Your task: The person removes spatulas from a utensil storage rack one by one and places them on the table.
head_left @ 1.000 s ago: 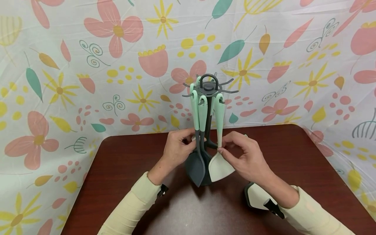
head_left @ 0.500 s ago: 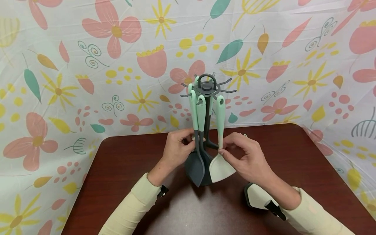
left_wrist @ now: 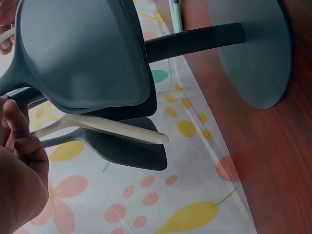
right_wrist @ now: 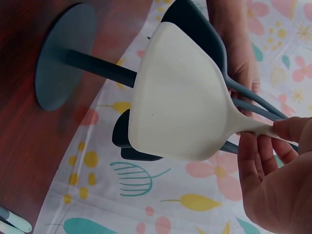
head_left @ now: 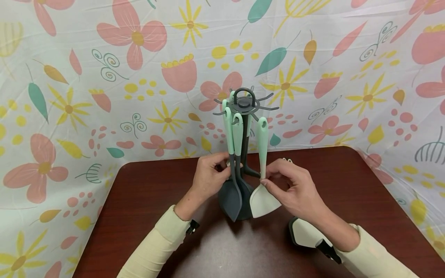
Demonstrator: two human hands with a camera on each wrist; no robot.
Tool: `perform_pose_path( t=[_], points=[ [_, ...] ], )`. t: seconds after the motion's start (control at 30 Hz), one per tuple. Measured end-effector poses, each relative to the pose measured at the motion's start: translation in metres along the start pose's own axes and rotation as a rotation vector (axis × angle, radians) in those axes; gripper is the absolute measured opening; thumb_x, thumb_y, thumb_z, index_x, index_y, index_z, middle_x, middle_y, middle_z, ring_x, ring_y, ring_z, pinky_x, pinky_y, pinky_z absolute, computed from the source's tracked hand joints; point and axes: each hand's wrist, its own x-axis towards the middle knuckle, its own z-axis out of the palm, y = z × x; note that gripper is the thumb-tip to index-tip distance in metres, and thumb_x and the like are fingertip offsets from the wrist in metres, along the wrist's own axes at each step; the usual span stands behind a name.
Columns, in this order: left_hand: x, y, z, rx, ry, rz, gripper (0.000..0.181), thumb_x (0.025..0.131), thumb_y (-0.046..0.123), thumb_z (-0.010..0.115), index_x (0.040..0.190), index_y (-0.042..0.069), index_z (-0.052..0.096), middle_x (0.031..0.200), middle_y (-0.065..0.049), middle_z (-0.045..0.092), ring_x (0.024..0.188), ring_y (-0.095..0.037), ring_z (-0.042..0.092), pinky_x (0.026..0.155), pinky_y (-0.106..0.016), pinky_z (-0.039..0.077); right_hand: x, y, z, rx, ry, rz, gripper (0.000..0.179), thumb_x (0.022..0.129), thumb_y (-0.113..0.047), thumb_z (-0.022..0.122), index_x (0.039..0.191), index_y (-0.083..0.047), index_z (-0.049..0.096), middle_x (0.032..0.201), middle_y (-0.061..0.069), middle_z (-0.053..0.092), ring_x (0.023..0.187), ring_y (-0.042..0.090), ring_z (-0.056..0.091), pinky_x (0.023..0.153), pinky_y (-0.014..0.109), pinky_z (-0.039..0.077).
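In the head view, my right hand (head_left: 293, 185) pinches a white spatula (head_left: 264, 202) with a mint handle at its neck, thumb in front. The spatula hangs blade down, the hole of its handle apart from the hooks. A dark grey utensil stand (head_left: 244, 102) with a ring of hooks stands upright, several mint-handled utensils hanging on it. My left hand (head_left: 210, 175) reaches behind a dark grey spatula (head_left: 231, 199), its fingers curled at the stand's pole (left_wrist: 195, 44), partly hidden. Near that hand, the left wrist view shows a cream utensil (left_wrist: 117, 127) and another dark spatula (left_wrist: 126, 146).
Under my right forearm lies a white, dark-rimmed object (head_left: 306, 231) on the brown table (head_left: 139, 231). The stand's round base (right_wrist: 66, 58) rests on the tabletop. A flowered cloth (head_left: 121, 96) hangs right behind the table.
The white spatula's handle has come off its hook. With my right hand, it has shifted slightly right and downward in the head view. My left hand stays in place.
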Motion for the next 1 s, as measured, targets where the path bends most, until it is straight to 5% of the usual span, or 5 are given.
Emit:
perform_pose_path(
  t=[0.4,1.0],
  points=[
    [-0.001,0.000,-0.001,-0.010,-0.021,-0.020,0.012,0.099,0.010,0.076,0.109,0.013,0.083,0.058,0.004,0.059,0.048,-0.008,0.052,0.048,-0.026,0.044,-0.006,0.004,-0.004,-0.043,0.064,-0.039,0.041,0.077,0.020,0.083,0.100,-0.013,0.075,0.089,-0.002,0.067,0.071,0.007,0.056,0.055,0.021,0.043],
    [0.000,0.001,-0.001,-0.006,-0.013,-0.016,0.013,0.096,0.013,0.081,0.109,0.013,0.082,0.059,0.002,0.059,0.049,-0.009,0.055,0.048,-0.026,0.046,-0.015,0.008,-0.023,-0.018,0.084,0.070,0.037,0.084,0.020,0.079,0.105,-0.011,0.074,0.098,0.003,0.074,0.082,0.013,0.070,0.066,0.020,0.052]
  ],
)
